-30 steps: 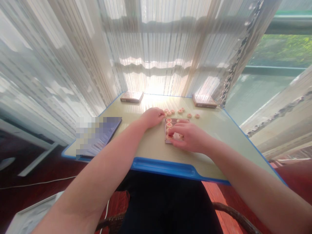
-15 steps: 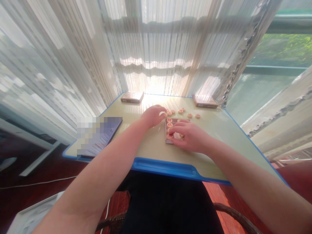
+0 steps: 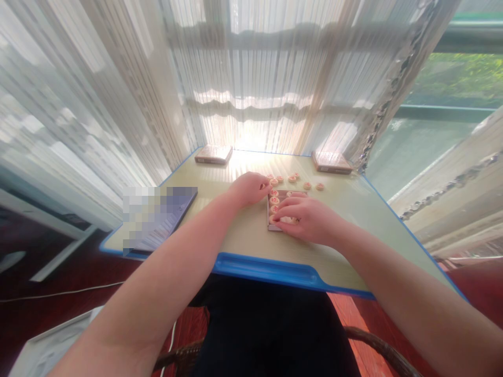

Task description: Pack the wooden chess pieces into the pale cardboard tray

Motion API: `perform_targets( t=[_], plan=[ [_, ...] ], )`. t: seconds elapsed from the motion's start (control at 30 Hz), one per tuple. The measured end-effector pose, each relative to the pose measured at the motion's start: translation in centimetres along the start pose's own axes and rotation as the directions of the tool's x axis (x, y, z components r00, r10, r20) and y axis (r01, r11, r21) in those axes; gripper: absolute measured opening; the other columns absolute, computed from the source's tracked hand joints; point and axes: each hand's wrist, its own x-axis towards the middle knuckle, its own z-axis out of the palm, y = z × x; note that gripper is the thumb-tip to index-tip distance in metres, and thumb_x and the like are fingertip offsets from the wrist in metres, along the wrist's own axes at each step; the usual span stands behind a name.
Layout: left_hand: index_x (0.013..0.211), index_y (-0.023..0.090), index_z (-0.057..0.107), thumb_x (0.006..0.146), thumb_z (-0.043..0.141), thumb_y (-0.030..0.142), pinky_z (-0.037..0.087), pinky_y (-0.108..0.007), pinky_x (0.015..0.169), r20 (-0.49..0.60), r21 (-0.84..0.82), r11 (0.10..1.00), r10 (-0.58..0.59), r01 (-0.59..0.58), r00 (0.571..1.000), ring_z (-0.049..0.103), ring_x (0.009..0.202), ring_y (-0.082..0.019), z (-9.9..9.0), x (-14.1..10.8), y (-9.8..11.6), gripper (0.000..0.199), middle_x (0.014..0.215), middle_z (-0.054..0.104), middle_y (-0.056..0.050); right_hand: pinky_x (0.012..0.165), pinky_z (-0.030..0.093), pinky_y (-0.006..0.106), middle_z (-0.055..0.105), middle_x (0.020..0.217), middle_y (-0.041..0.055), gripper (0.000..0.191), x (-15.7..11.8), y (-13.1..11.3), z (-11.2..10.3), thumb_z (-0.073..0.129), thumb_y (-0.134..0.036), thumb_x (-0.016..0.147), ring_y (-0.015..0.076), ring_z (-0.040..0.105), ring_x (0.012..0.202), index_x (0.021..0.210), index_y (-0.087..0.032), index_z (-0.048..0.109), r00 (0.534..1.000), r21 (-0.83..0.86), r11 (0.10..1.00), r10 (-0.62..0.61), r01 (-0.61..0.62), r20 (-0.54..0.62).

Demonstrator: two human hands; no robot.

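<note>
A shallow box (image 3: pixel 268 209) stands on the table with round wooden Chinese chess pieces (image 3: pixel 274 201) lined up along its left side, red characters facing up. My right hand (image 3: pixel 310 220) reaches over the box, thumb and fingertips closed on a piece (image 3: pixel 273 220) at the near left corner. It hides much of the box's inside. Just beyond the far left corner of the box is my left hand (image 3: pixel 249 188), its thumb and fingers pinched on a chess piece that is mostly covered. Several loose pieces (image 3: pixel 292 179) lie behind the box.
Two flat boxes sit at the table's back corners, one left (image 3: pixel 213 154) and one right (image 3: pixel 332 162). A dark flat thing (image 3: pixel 178 212), partly pixelated, lies at the left. The table (image 3: pixel 243 235) has a blue front tray (image 3: pixel 267 268). Curtains (image 3: pixel 251 68) hang behind.
My right fingers have settled at the box's near left corner, and another red-marked piece in the left row shows. My left hand has shifted slightly, its fingers now by the loose pieces' left end.
</note>
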Motion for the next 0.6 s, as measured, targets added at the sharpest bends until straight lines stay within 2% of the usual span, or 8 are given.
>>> perform_targets(
  t=[0.3, 0.5, 0.6],
  plan=[
    [0.074, 0.017, 0.069, 0.085, 0.045, 0.038, 0.032, -0.028, 0.056, 0.009, 0.001, 1.0, -0.02, 0.02, 1.0, 0.049, 0.059, -0.015, -0.13, -0.06, -0.07, 0.033, 0.065, 0.063, -0.003, 0.083, 0.047, 0.033, 0.071, 0.089, 0.0045, 0.015, 0.0, -0.14, -0.26, 0.058, -0.024, 0.083, 0.0192, 0.06, 0.086, 0.084, -0.022, 0.073, 1.0, 0.002, 1.0, -0.001, 0.002, -0.013],
    [0.061, 0.017, 0.063, 0.087, 0.04, 0.037, 0.029, -0.03, 0.054, -0.001, 0.034, 0.999, 0.001, -0.001, 1.0, 0.049, 0.058, -0.016, -0.31, -0.09, 0.09, 0.04, 0.062, 0.062, -0.004, 0.08, 0.047, 0.031, 0.07, 0.087, 0.0051, 0.017, 0.03, -0.39, -0.56, 0.055, -0.027, 0.084, 0.018, 0.061, 0.085, 0.083, -0.021, 0.072, 1.0, 0.002, 1.0, -0.019, 0.019, -0.013],
    [0.06, 0.017, 0.061, 0.087, 0.041, 0.037, 0.029, -0.03, 0.055, -0.006, 0.032, 0.999, 0.003, -0.002, 1.0, 0.05, 0.058, -0.016, -0.31, -0.09, 0.18, 0.039, 0.062, 0.062, -0.005, 0.075, 0.046, 0.03, 0.07, 0.087, 0.0052, 0.019, 0.03, -0.29, -0.76, 0.054, -0.027, 0.085, 0.0176, 0.061, 0.082, 0.082, -0.021, 0.071, 0.998, -0.036, 0.999, 0.032, -0.034, -0.056]
  ],
)
